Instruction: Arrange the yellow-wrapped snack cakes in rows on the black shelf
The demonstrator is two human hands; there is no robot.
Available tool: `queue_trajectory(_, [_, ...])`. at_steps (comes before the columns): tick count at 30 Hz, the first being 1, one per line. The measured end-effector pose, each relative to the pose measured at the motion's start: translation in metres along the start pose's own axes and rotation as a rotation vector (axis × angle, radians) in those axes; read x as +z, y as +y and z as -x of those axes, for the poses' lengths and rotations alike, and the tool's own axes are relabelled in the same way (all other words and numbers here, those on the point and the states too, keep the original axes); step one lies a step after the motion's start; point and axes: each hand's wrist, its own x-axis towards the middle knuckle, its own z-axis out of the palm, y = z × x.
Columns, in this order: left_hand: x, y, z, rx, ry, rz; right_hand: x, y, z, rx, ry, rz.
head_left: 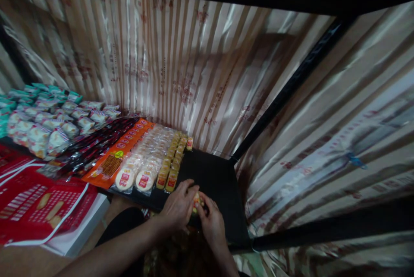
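Note:
Above the front edge of the black shelf [210, 173], my left hand [179, 203] and my right hand [211, 221] are close together. Both are closed around small yellow-wrapped snacks [196, 200] with some red on them, partly hidden by my fingers; how many there are I cannot tell. To the left of my hands stand rows of small yellow snack packets [171, 180]. One more packet [189, 143] sits at the far end, by the back. Beside these rows lie round white crackers [145, 180] in clear wrappers.
Further left are an orange snack bag [110, 165], dark packets [93, 143], and white and teal packets [39, 134]. A red basket [61, 193] and a white box [87, 225] are at lower left. A black post [274, 113] and striped sheeting [181, 61] bound the shelf.

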Motion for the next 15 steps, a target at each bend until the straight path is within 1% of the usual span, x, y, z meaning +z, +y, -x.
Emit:
queue_trajectory(2, [0.011,0.004,-0.007,-0.065,0.104,0.074,0.006,0.009,-0.023,0.078,0.04,-0.157])
queue_trajectory(5, [0.036,0.004,-0.023,-0.167,0.173,0.253,0.016,0.022,-0.062,0.123,0.099,-0.315])
queue_trajectory(8, [0.064,-0.007,-0.05,-0.42,0.165,0.412,0.029,0.033,-0.101,0.136,0.137,-0.326])
queue_trajectory(10, [0.078,-0.019,-0.074,-0.55,0.17,0.478,0.039,0.039,-0.126,0.138,0.142,-0.305])
queue_trajectory(12, [0.085,-0.032,-0.098,-0.637,0.185,0.535,0.049,0.044,-0.148,0.14,0.145,-0.312])
queue_trajectory(15, [0.084,-0.048,-0.129,-0.672,0.221,0.592,0.064,0.044,-0.177,0.135,0.142,-0.381])
